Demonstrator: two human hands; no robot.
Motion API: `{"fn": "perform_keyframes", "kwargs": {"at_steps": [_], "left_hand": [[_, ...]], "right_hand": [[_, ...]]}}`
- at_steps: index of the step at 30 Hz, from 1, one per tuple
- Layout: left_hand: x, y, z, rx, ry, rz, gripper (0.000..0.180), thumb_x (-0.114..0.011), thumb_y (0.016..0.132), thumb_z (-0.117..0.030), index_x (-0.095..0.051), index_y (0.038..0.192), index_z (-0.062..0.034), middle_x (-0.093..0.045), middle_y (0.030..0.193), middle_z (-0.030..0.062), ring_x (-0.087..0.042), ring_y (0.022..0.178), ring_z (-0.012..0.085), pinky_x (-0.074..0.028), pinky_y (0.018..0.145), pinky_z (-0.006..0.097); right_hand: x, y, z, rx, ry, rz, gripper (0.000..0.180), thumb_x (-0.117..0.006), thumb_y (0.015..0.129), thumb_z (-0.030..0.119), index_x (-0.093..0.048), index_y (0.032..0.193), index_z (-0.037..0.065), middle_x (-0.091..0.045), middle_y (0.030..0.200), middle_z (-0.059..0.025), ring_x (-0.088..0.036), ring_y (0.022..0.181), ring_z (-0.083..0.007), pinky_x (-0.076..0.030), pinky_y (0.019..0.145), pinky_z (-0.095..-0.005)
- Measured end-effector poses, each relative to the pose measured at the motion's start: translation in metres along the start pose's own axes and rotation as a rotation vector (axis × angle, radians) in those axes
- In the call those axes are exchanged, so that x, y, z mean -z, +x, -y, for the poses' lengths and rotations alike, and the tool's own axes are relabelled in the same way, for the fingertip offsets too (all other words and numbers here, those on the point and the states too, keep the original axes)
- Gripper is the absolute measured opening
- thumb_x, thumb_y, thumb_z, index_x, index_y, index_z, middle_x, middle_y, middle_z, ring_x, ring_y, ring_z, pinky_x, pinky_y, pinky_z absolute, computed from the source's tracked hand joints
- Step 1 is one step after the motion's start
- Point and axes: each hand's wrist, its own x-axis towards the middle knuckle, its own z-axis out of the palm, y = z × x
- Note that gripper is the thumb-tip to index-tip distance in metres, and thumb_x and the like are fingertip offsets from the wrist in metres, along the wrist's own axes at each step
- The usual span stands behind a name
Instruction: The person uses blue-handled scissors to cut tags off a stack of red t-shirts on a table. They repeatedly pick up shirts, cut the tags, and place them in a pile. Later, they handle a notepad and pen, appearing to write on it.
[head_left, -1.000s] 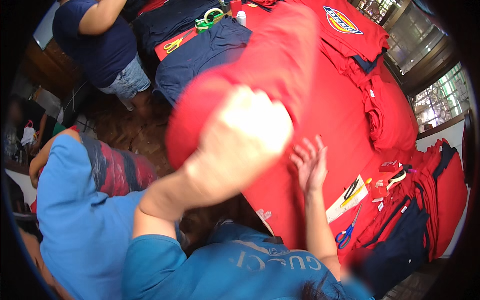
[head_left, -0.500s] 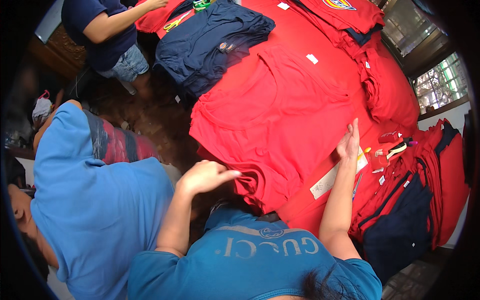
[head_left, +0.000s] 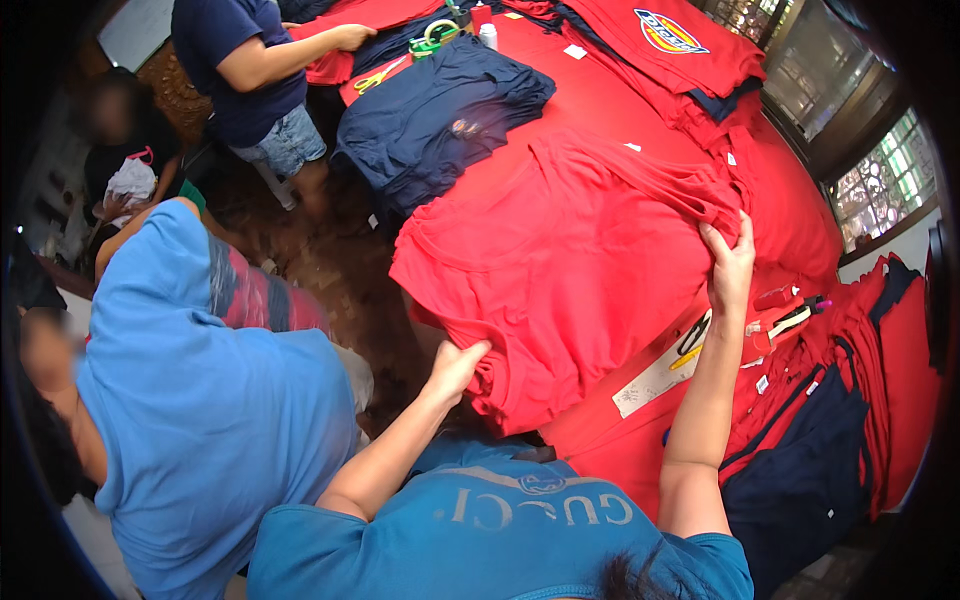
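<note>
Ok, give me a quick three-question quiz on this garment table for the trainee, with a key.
1. True or false: the left hand grips the near edge of the red shirt spread on the table.
2. Where is the right hand? A) on the far side of that red shirt, B) on the navy shirt pile, C) holding the yellow-handled scissors.
3. What colour top is worn by the person in denim shorts standing at the far end of the table?

Key: 1 true; 2 A; 3 navy blue.
</note>
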Motion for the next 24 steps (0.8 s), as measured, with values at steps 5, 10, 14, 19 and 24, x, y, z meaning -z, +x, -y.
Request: {"fn": "perform_keyframes", "kwargs": {"at_steps": [5,10,14,19,24], "left_hand": [[-0.024,0.041,-0.078,-0.583,0.291,0.087,0.052,-0.063,0.072,-0.01,-0.053,0.121,0.0045,-0.063,0.113,0.0135,-0.059,0.108,0.0246,-0.045,0.095,0.035],[-0.066,0.17,-0.237,-1.121,1.404,0.014,0.063,-0.068,0.072,-0.03,-0.053,0.129,-0.0052,-0.059,0.122,0.0197,-0.059,0.112,0.0341,-0.044,0.1,0.046],[-0.118,0.232,-0.286,-1.286,1.492,-0.4,0.058,-0.061,0.088,-0.046,-0.049,0.134,-0.0141,-0.055,0.128,0.0143,-0.055,0.118,0.0313,-0.033,0.104,0.06],[-0.093,0.2,-0.224,-0.859,1.633,-0.02,0.071,-0.062,0.085,-0.054,-0.044,0.141,-0.0147,-0.042,0.144,0.0185,-0.048,0.126,0.0352,-0.035,0.106,0.052],[-0.07,0.122,-0.105,-0.39,1.484,-0.123,0.084,-0.054,0.085,-0.064,-0.028,0.151,-0.0203,-0.011,0.159,0.015,-0.014,0.145,0.0393,-0.02,0.11,0.064]], "right_hand": [[0.013,-0.028,0.04,0.203,-0.048,-0.102,0.038,-0.066,0.084,-0.002,-0.053,0.119,0.0,-0.062,0.11,-0.0065,-0.06,0.099,-0.0127,-0.047,0.09,-0.0278],[-0.06,-0.105,0.044,0.216,-0.118,-0.088,0.047,-0.068,0.074,-0.003,-0.046,0.115,0.003,-0.05,0.105,-0.0048,-0.052,0.097,-0.0148,-0.044,0.089,-0.0297],[-0.102,-0.159,0.064,0.176,-0.171,0.81,0.036,-0.067,0.085,0.011,-0.054,0.117,0.002,-0.059,0.11,-0.0161,-0.058,0.106,-0.0269,-0.046,0.091,-0.034],[-0.022,-0.115,0.045,-0.138,-0.287,0.146,0.025,-0.055,0.091,0.009,-0.063,0.114,0.002,-0.066,0.1,-0.0109,-0.064,0.089,-0.0189,-0.05,0.079,-0.0295],[0.044,-0.08,-0.109,-0.291,-0.482,-0.133,0.048,-0.059,0.093,0.026,-0.048,0.131,-0.001,-0.054,0.13,-0.0188,-0.049,0.123,-0.0258,-0.04,0.101,-0.0351]]}}
